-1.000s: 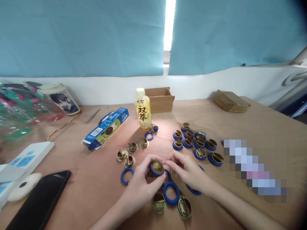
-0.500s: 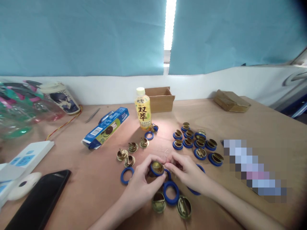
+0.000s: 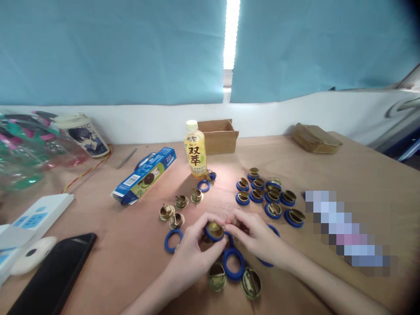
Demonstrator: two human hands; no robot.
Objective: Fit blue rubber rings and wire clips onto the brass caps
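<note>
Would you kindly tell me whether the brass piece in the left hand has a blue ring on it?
On: the blue ring shows along the lower edge of the brass piece; the left hand hides part.

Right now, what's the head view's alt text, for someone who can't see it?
Left hand holds a blue-ringed brass cap; the right hand bunches its fingertips beside it, any grip unclear. Around them on the table lie loose blue rings and more caps; a bottle stands behind.
</note>
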